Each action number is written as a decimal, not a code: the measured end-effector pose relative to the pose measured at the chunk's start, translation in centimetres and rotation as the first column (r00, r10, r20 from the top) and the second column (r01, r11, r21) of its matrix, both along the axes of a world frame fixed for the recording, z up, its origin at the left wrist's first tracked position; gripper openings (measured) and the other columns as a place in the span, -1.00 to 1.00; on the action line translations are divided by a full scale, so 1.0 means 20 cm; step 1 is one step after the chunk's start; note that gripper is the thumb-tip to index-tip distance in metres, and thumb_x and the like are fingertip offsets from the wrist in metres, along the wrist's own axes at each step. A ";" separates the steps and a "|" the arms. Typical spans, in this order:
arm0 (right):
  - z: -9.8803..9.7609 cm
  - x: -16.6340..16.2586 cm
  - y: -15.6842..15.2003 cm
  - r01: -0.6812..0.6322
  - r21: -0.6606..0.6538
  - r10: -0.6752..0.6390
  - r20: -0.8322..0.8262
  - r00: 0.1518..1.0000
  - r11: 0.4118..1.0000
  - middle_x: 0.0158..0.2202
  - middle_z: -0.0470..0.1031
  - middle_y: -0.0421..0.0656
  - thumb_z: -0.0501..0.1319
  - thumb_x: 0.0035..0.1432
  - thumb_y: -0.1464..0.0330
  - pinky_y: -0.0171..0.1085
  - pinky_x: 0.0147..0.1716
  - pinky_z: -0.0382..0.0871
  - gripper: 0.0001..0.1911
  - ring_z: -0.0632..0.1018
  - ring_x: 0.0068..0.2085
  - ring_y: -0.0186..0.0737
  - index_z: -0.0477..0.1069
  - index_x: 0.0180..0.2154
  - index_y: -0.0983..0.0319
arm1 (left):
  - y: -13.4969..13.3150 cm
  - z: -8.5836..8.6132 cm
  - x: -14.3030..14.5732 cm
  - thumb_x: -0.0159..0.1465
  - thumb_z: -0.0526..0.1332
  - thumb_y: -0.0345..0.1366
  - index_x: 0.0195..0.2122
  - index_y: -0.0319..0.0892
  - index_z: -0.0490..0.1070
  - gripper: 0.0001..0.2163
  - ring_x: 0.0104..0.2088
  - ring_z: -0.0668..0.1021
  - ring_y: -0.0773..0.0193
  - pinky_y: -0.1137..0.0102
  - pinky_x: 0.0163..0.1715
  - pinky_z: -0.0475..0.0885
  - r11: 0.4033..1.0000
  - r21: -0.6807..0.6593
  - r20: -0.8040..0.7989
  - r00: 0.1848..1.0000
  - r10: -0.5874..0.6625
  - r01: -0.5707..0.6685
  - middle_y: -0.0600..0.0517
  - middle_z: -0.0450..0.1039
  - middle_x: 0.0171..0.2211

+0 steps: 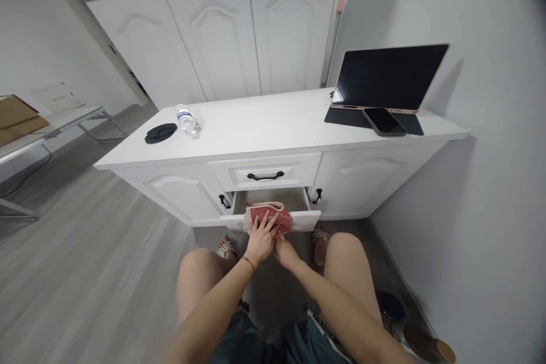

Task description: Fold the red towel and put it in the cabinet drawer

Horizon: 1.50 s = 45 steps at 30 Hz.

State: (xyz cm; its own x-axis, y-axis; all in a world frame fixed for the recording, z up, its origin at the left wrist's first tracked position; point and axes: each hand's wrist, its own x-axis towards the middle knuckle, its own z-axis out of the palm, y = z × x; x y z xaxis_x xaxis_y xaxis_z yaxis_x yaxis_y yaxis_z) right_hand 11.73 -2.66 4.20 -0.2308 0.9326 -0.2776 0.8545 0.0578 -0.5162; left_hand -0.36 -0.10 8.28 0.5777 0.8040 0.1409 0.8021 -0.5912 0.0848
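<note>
Red cloth (285, 220): bunched over the front edge of the pulled-out lower drawer (307, 220) | left hand (261, 243): fingers spread on the cloth | right hand (285, 251): just under it, fingers hidden, grip I can't tell from here | cabinet top (260, 128): bottle (186, 118) left, phone (384, 123) right

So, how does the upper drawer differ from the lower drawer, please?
The upper drawer is shut, while the lower drawer is pulled out, showing part of its inside. The upper drawer's black handle is in plain view; the lower drawer's front is partly covered by the pink cloth under the left hand, and no handle shows clearly there. Both are white, in the same cabinet.
</note>
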 end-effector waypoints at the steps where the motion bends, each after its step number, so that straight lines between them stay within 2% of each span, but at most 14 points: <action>1: -0.02 0.01 0.00 -0.011 0.001 0.011 0.006 1.000 1.000 0.24 0.16 0.20 0.09 0.13 0.50 -0.14 -0.02 0.35 -0.45 0.48 0.02 0.00 0.19 0.18 0.36 | 0.00 0.00 -0.02 0.27 0.05 -0.28 0.18 0.00 0.27 -0.57 0.34 -0.08 0.04 -0.05 0.24 -0.11 1.000 0.001 -0.004 1.000 0.000 0.000 0.08 -0.07 0.35; 6: -0.09 0.00 0.00 -0.020 0.050 0.021 -0.022 1.000 0.999 0.26 0.11 0.11 0.13 0.09 0.52 -0.15 -0.05 0.38 -0.32 0.49 0.01 -0.02 0.04 0.25 0.26 | 0.00 -0.03 -0.13 0.23 0.06 -0.37 0.19 0.01 0.26 -0.53 0.34 -0.07 0.00 -0.07 0.24 -0.11 0.999 0.008 -0.027 0.999 0.035 -0.035 0.08 -0.07 0.35; 9: -0.12 0.00 0.01 -0.019 0.085 0.023 -0.050 0.998 0.996 0.29 0.05 0.10 0.15 0.08 0.51 -0.15 -0.07 0.39 -0.30 0.50 -0.02 -0.02 0.03 0.25 0.26 | -0.02 -0.06 -0.19 0.20 0.06 -0.44 0.20 0.01 0.25 -0.49 0.34 -0.07 0.00 -0.06 0.25 -0.14 0.996 0.022 -0.026 0.996 0.082 -0.081 0.05 -0.05 0.35; 18: -0.14 0.02 0.00 -0.002 0.100 0.014 -0.120 0.993 0.995 0.35 -0.10 0.07 0.13 0.08 0.52 -0.15 -0.02 0.35 -0.22 0.45 0.07 -0.01 -0.08 0.30 0.20 | -0.07 -0.17 -0.31 0.19 0.03 -0.52 0.22 0.01 0.23 -0.44 0.34 -0.14 -0.06 -0.09 0.24 -0.13 0.960 0.024 0.021 0.960 0.278 -0.279 0.00 -0.04 0.34; 23: -0.13 0.03 0.01 0.003 0.101 0.012 -0.150 0.989 0.995 0.34 -0.07 0.02 0.11 0.08 0.54 -0.15 0.03 0.32 -0.25 0.41 0.11 -0.03 -0.05 0.29 0.21 | -0.11 -0.20 -0.34 0.19 0.04 -0.54 0.21 0.01 0.25 -0.44 0.34 -0.23 -0.06 -0.08 0.24 -0.07 0.911 0.013 0.134 0.904 0.406 -0.411 -0.02 -0.08 0.35; 27: -0.12 0.03 0.02 0.028 0.130 -0.004 -0.184 0.983 0.991 0.31 0.03 -0.02 0.07 0.08 0.55 -0.16 0.07 0.30 -0.32 0.38 0.14 -0.07 0.06 0.26 0.23 | -0.14 -0.24 -0.36 0.17 0.02 -0.59 0.21 -0.09 0.25 -0.43 0.33 -0.31 -0.05 -0.02 0.25 -0.04 0.883 -0.020 0.249 0.852 0.459 -0.470 -0.05 -0.25 0.38; 30: -0.11 0.03 0.01 0.087 0.156 -0.061 -0.166 0.984 0.984 0.28 0.07 -0.03 0.05 0.10 0.55 -0.18 0.06 0.31 -0.38 0.41 0.10 -0.10 0.16 0.21 0.19 | -0.16 -0.30 -0.33 0.15 0.00 -0.63 0.25 -0.10 0.17 -0.38 0.33 -0.24 -0.01 0.07 0.25 0.00 0.850 -0.147 0.353 0.776 0.523 -0.506 -0.06 -0.44 0.39; 32: -0.11 0.02 0.01 0.127 0.183 -0.102 -0.140 0.985 0.975 0.27 0.08 -0.02 0.05 0.11 0.54 -0.17 0.06 0.31 -0.42 0.41 0.09 -0.08 0.21 0.19 0.17 | -0.16 -0.35 -0.30 0.15 0.00 -0.62 0.28 -0.12 0.08 -0.36 0.33 -0.13 0.00 0.15 0.24 0.06 0.808 -0.265 0.419 0.692 0.588 -0.526 -0.11 -0.58 0.37; 34: -0.11 0.02 0.01 0.146 0.209 -0.121 -0.127 0.984 0.967 0.25 0.08 0.00 0.06 0.11 0.54 -0.16 0.08 0.30 -0.43 0.39 0.11 -0.07 0.25 0.17 0.16 | -0.16 -0.40 -0.25 0.17 0.02 -0.57 0.29 -0.19 0.05 -0.38 0.33 -0.11 -0.01 0.20 0.24 0.07 0.774 -0.354 0.486 0.603 0.632 -0.525 -0.17 -0.62 0.36; 37: -0.11 0.02 0.00 0.138 0.227 -0.110 -0.130 0.985 0.964 0.23 0.10 -0.01 0.07 0.09 0.55 -0.16 0.10 0.29 -0.41 0.37 0.12 -0.07 0.25 0.17 0.13 | -0.14 -0.46 -0.19 0.17 0.07 -0.50 0.29 -0.23 0.02 -0.38 0.33 -0.20 0.00 0.14 0.25 0.01 0.768 -0.446 0.575 0.510 0.639 -0.460 -0.21 -0.43 0.38; 40: -0.10 0.04 0.01 0.103 0.216 -0.077 -0.127 0.989 0.971 0.22 0.11 0.00 0.08 0.08 0.56 -0.14 0.10 0.29 -0.39 0.38 0.11 -0.06 0.23 0.18 0.15 | -0.11 -0.48 -0.15 0.17 0.11 -0.41 0.31 -0.18 -0.10 -0.33 0.34 -0.13 0.03 0.07 0.24 0.00 0.774 -0.515 0.626 0.455 0.633 -0.368 -0.24 -0.24 0.37; 43: -0.09 0.05 0.01 0.080 0.187 -0.058 -0.119 0.991 0.979 0.23 0.10 0.01 0.09 0.07 0.55 -0.13 0.08 0.31 -0.38 0.40 0.10 -0.04 0.20 0.19 0.16 | -0.09 -0.47 -0.11 0.22 0.09 -0.29 0.32 -0.22 -0.22 -0.32 0.34 -0.09 0.09 0.10 0.26 -0.08 0.766 -0.545 0.668 0.376 0.643 -0.341 -0.26 -0.20 0.36; 45: -0.09 0.04 0.01 0.087 0.173 -0.066 -0.127 0.990 0.981 0.24 0.09 0.00 0.10 0.08 0.54 -0.13 0.05 0.33 -0.38 0.42 0.08 -0.05 0.18 0.20 0.15 | -0.09 -0.48 -0.09 0.23 0.10 -0.26 0.31 -0.28 -0.23 -0.31 0.34 -0.06 0.09 0.13 0.27 -0.10 0.749 -0.602 0.688 0.296 0.662 -0.275 -0.29 -0.16 0.34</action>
State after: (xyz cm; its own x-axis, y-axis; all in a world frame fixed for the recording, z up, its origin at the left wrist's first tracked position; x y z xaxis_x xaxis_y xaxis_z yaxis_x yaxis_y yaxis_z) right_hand 12.56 -2.44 2.34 -0.1785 0.9806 -0.0806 0.7926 0.0948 -0.6023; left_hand -2.21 -1.82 -1.23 -0.1790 0.9834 -0.0296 0.3231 0.0872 0.9423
